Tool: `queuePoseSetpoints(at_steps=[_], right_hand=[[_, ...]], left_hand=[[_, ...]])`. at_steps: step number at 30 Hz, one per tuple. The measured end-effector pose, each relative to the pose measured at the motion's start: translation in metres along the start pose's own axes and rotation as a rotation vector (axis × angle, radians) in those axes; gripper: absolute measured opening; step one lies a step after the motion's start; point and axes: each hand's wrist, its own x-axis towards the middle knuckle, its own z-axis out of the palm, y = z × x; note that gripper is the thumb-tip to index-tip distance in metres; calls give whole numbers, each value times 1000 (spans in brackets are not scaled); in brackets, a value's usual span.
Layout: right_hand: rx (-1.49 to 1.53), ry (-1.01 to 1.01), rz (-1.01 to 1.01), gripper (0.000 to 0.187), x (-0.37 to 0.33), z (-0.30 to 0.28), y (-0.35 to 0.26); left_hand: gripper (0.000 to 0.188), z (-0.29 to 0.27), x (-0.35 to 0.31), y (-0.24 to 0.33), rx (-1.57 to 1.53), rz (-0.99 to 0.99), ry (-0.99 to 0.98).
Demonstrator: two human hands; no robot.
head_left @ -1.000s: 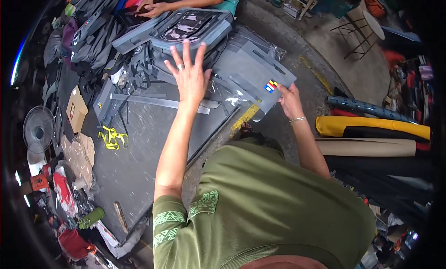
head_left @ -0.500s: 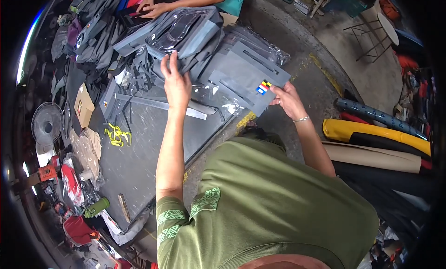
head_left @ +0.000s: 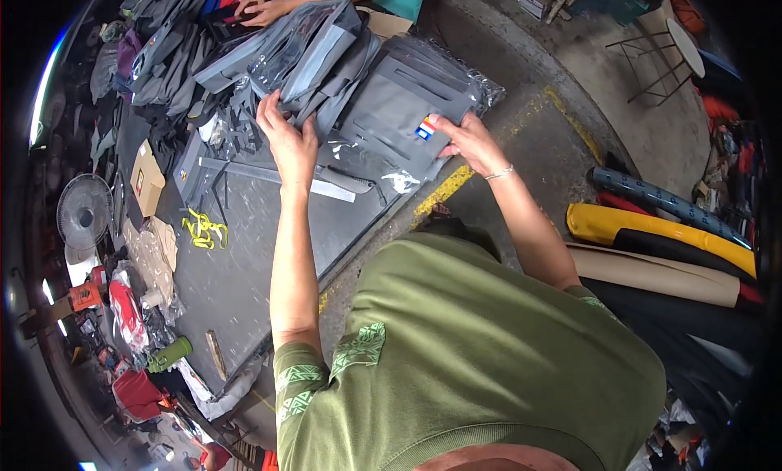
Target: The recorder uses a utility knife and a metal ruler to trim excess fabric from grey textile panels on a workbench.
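My right hand (head_left: pixel 472 145) pinches the near right edge of a flat grey fabric panel (head_left: pixel 399 105) with slots and a small coloured label. The panel lies over a stack of similar pieces with clear plastic (head_left: pixel 486 87) sticking out. To the left, my left hand (head_left: pixel 289 145) has its fingers and thumb around the near edge of a grey bag (head_left: pixel 314 52) with a clear plastic window. The bag leans up and away; part of that grip is hidden behind its folds. A metal ruler (head_left: pixel 326 188) and a dark-handled knife (head_left: pixel 346 180) lie below the hands.
Across the table (head_left: pixel 236 284), another person's hands (head_left: pixel 262 11) are at work beside piled grey fabric (head_left: pixel 171 72). Yellow strapping (head_left: pixel 204 229), a cardboard piece (head_left: pixel 147 180) and a fan (head_left: pixel 84 210) are at left. Material rolls (head_left: pixel 660 235) lie at right.
My right hand has moved left and away, bringing the panel down over the stack. My left hand has shifted slightly left and nearer, and the bag has tipped up and left.
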Motion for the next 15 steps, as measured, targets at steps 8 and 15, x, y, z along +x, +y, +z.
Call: queuePoseSetpoints(at_steps=[8,15], right_hand=[[-139,323,-126,63,-13,-30,31],[-8,336,-233,27,-3,-45,57]], left_hand=[[75,12,-18,5,-65,-80,-67],[69,10,-15,9,-57,-104,-65]])
